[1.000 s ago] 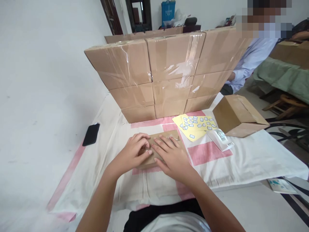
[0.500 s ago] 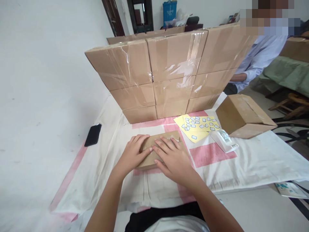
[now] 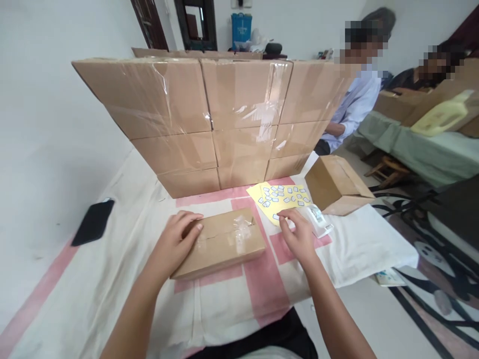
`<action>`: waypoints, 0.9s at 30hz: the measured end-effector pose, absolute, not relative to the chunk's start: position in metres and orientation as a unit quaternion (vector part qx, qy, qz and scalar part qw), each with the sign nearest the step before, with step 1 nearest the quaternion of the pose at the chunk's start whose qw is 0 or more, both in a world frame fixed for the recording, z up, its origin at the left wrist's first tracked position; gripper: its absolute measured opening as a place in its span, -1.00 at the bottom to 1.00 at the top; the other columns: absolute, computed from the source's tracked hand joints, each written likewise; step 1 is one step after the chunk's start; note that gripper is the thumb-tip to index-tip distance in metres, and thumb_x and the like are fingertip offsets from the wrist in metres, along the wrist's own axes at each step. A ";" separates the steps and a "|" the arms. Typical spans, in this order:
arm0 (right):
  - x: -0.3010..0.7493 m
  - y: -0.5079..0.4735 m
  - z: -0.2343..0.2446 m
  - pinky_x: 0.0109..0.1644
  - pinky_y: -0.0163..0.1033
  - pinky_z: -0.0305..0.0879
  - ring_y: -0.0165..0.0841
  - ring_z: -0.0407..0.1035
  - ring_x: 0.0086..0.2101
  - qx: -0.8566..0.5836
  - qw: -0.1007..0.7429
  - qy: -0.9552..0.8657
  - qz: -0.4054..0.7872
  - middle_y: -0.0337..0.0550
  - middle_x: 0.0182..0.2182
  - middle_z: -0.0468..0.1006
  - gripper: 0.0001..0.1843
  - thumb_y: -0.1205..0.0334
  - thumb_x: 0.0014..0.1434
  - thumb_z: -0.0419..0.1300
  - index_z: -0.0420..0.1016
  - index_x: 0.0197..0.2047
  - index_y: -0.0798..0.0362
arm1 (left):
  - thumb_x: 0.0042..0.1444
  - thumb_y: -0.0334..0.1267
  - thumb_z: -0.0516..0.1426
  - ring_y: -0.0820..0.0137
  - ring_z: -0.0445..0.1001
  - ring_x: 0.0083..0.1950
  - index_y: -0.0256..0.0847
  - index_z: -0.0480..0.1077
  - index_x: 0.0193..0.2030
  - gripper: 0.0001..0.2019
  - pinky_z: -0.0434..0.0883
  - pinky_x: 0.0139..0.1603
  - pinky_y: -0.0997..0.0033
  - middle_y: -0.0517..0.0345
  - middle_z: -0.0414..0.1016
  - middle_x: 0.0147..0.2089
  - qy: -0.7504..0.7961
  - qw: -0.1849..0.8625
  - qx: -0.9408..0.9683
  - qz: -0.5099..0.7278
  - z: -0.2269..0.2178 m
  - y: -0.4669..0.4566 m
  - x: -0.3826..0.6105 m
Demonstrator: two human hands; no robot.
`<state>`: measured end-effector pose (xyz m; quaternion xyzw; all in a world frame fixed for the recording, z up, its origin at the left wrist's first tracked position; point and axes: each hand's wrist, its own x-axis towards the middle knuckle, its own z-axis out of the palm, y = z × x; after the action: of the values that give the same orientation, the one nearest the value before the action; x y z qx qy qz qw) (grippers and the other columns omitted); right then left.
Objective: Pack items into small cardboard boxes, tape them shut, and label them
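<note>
A closed cardboard box [image 3: 220, 237], with clear tape across its top flaps, lies flat on the cloth in front of me. My left hand [image 3: 179, 239] holds the box at its left end, thumb on the top and fingers curled toward the far edge. To the right of the box, my right hand [image 3: 297, 232] is over the near edge of a yellow sheet [image 3: 267, 212] that bears several small blue-edged labels. Its thumb and forefinger are slightly apart beside the nearest label [image 3: 276, 217]. A white device [image 3: 318, 219] stands just beyond that hand, partly hidden by it.
Stacked taped cartons [image 3: 245, 129] form a wall at the back. An open carton [image 3: 348, 192] lies on its side at the right. A black phone [image 3: 93, 223] rests at the left. A person in a pale shirt [image 3: 359, 102] is behind, and another person sits farther right.
My right hand has left the box top and moved right to the yellow sheet. My left hand stays at the box's left end. The view has turned rightward.
</note>
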<state>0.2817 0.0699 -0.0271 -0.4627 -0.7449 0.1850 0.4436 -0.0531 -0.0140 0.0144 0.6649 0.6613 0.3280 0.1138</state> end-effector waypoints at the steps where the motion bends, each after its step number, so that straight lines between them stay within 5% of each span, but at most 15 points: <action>1: 0.291 0.087 -0.032 -0.11 -0.05 0.47 -0.16 0.53 -0.18 -0.490 0.401 -0.748 0.201 -0.04 -0.21 0.64 -0.76 0.19 0.34 0.07 0.57 -0.16 0.00 | 0.37 -0.10 0.06 0.19 0.45 0.03 -0.08 0.51 -0.01 -0.76 0.41 0.05 0.13 0.07 0.54 -0.03 0.658 0.062 0.668 0.342 0.018 -0.012 -0.055; 6: 0.300 0.164 -0.051 -0.16 -0.14 0.43 -0.29 0.50 -0.32 -0.536 0.240 -0.788 0.186 -0.03 -0.08 0.62 -0.73 0.27 0.30 0.10 0.62 -0.08 0.05 | 0.22 -0.39 0.18 0.24 0.40 -0.26 -0.10 0.46 -0.15 -0.88 0.27 -0.15 0.13 0.10 0.52 -0.25 0.572 -0.199 0.659 0.446 0.037 -0.031 -0.008; 9: 0.287 0.189 -0.064 -0.11 -0.12 0.42 -0.27 0.50 -0.27 -0.532 0.218 -0.799 0.176 0.00 -0.07 0.57 -0.70 0.33 0.28 0.11 0.64 -0.04 0.08 | 0.23 -0.32 0.18 0.34 0.25 -0.43 -0.04 0.43 -0.29 -0.91 0.17 -0.35 0.22 0.23 0.42 -0.44 0.379 -0.094 0.786 0.479 0.012 -0.041 0.066; 14: 0.275 0.193 -0.086 0.07 -0.09 0.42 -0.18 0.48 -0.03 -0.515 0.216 -0.810 0.177 0.01 -0.03 0.48 -0.69 0.17 0.37 0.09 0.62 -0.02 0.07 | 0.26 -0.20 0.20 0.42 0.39 -0.36 -0.10 0.44 -0.39 -0.82 0.27 -0.44 0.32 0.24 0.52 -0.38 0.098 0.084 0.933 0.337 -0.093 -0.033 0.155; 18: 0.274 0.189 -0.096 0.06 -0.03 0.44 -0.14 0.48 -0.06 -0.514 0.252 -0.802 0.170 0.00 -0.08 0.47 -0.74 0.09 0.29 0.20 0.60 -0.10 0.05 | 0.14 -0.24 0.28 0.35 0.44 -0.24 -0.15 0.38 -0.47 -0.78 0.32 -0.35 0.27 0.17 0.53 -0.33 0.098 0.133 0.954 0.250 -0.133 -0.032 0.164; 27: 0.279 0.194 -0.095 0.02 -0.04 0.41 -0.17 0.47 -0.10 -0.471 0.254 -0.810 0.239 -0.01 -0.07 0.48 -0.72 0.23 0.30 0.08 0.58 -0.05 0.06 | 0.13 -0.27 0.28 0.35 0.39 -0.29 -0.16 0.43 -0.39 -0.87 0.30 -0.30 0.23 0.25 0.55 -0.34 0.118 0.176 0.935 0.285 -0.123 -0.032 0.158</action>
<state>0.2791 0.1944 -0.0951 -0.4711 -0.8103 0.2388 0.2540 0.1577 -0.0317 -0.1233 0.9348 0.1184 0.2847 0.1761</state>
